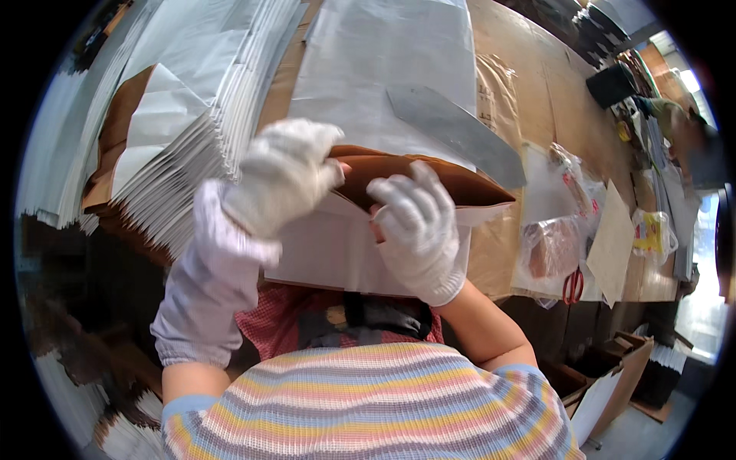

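In front of me is a paper bag [330, 249], white outside and brown inside, its mouth spread open. My left hand [287, 172], in a white knit glove and slightly blurred, has its fingers curled at the left end of the mouth. A bare fingertip shows there against the brown paper. The front edge of the mouth is pinched by my right hand [418, 230], also gloved, with the fingers over the edge and the thumb on the white side. Just behind the bag, a flat grey pointed plate [456, 126] lies on a white paper sheet [368, 57].
A thick stack of white paper bags [180, 153] leans at the left. Red-handled scissors [573, 285], clear plastic bags [552, 249] and a beige card [611, 245] lie at the right of the table. Cardboard boxes [613, 376] stand below right. Another person [690, 142] is at the far right.
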Action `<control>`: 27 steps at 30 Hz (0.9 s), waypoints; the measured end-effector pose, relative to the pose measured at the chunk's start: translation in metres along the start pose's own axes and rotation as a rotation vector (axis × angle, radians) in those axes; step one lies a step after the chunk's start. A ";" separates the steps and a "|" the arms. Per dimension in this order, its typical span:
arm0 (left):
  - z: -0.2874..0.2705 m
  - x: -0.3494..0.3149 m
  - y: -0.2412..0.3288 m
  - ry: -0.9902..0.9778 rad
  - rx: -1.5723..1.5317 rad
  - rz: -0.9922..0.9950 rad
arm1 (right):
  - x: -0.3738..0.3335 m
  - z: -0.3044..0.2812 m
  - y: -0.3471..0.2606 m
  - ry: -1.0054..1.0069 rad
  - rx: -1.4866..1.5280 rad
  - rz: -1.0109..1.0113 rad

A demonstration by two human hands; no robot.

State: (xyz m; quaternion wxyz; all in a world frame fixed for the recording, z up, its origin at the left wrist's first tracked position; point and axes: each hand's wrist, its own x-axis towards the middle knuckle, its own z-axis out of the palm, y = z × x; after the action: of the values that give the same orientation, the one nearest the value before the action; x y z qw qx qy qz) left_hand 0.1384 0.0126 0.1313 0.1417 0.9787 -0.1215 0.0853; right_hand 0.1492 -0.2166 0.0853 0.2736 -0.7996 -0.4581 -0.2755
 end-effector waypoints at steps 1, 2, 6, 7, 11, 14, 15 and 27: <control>0.000 0.015 -0.002 -0.101 0.095 -0.116 | -0.008 0.006 -0.012 0.072 -0.028 0.001; 0.000 0.037 0.003 -0.219 0.129 -0.275 | -0.014 -0.001 -0.019 -0.014 0.018 -0.030; 0.042 0.057 0.008 0.182 0.618 0.017 | -0.031 -0.024 -0.032 -0.290 0.191 -0.080; 0.046 0.053 0.008 0.226 0.711 0.126 | -0.027 -0.030 -0.030 -0.330 0.339 -0.075; 0.041 -0.014 0.039 -0.410 0.677 0.412 | -0.111 -0.047 0.034 0.268 0.820 0.761; 0.075 -0.084 0.066 -0.391 0.092 -0.046 | -0.162 -0.020 0.073 0.226 1.099 0.967; 0.071 -0.094 0.072 -0.497 -0.198 -0.146 | -0.164 -0.012 0.074 0.218 1.055 0.941; 0.146 0.036 0.122 -0.468 0.124 0.634 | -0.140 -0.012 0.098 0.072 1.245 0.903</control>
State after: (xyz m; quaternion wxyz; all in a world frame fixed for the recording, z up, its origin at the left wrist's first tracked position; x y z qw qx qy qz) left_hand 0.1601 -0.1523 0.0316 0.0175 0.8923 -0.4413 -0.0932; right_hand 0.1735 -0.3482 -0.0215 0.7740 -0.5980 -0.1488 0.1456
